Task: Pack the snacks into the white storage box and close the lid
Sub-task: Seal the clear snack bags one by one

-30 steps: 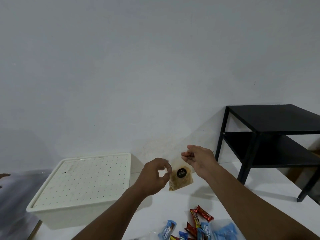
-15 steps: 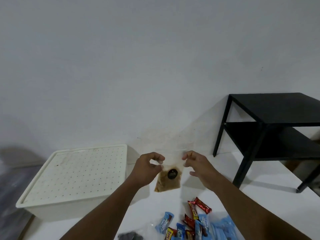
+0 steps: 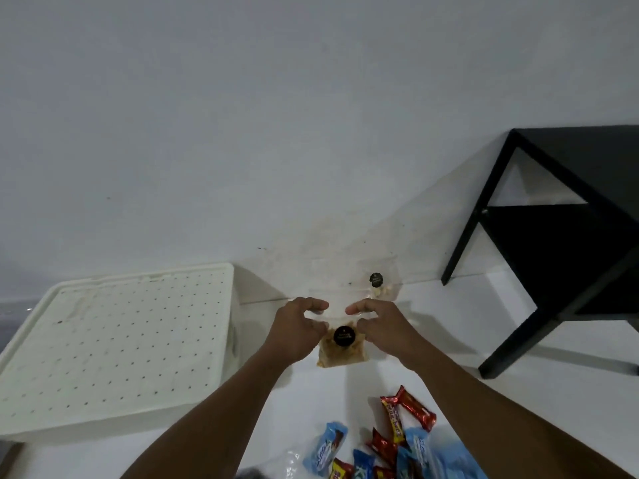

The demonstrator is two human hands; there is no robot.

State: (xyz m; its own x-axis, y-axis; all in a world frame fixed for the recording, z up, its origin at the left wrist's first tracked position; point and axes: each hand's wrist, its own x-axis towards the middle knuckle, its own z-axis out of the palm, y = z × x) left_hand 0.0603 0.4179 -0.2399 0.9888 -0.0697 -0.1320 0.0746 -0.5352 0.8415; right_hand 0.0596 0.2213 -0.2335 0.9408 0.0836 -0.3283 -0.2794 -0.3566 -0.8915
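snack bag (image 3: 342, 347) upright, long axis vertical (sticker facing camera) | left hand (image 3: 297, 331), right hand (image 3: 383, 326) pinching its top

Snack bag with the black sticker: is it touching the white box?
Apart. The head view shows the snack bag between both hands, with bare white surface and the left hand separating it from the white box.

You are in a plain room of a home, by the look of it: a bare pale wall (image 3: 242, 133) rises beyond your hands, a black two-tier side table (image 3: 567, 216) stands to their right, and a white worktop (image 3: 449, 326) beneath them carries a lidded white storage box (image 3: 114, 344) to their left and wrapped snacks (image 3: 390, 440) nearer you.
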